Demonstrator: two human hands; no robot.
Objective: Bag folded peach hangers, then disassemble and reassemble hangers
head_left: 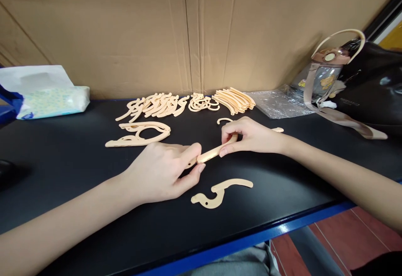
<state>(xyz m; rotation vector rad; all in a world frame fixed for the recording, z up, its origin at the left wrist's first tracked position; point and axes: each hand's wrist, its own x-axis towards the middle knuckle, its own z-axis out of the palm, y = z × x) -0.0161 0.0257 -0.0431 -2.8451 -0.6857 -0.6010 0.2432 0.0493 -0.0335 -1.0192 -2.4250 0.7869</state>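
My left hand (pixel 169 167) pinches a beige curved hanger piece (pixel 190 164) with a small hole, mostly hidden by the fingers. Between my right thumb and fingers is a beige slotted hanger arm (pixel 210 155); its left end meets the curved piece at my left fingertips. Whether the two are joined, I cannot tell. Just below my right hand (pixel 248 137), nearer me, lies another curved hanger piece (pixel 213 202) with a wavy arm. A hanger hook (pixel 224 120) and the tip of a further beige piece (pixel 278 130) show beyond my right hand.
A folded beige hanger (pixel 138 134) lies behind my left hand. Farther back are piles of curved pieces (pixel 157 105), hooks (pixel 201 102) and arms (pixel 235 100). A tissue pack (pixel 53 100) is left; a plastic bag (pixel 282 103), strapped bottle (pixel 326 73) and black bag (pixel 373 87) stand right.
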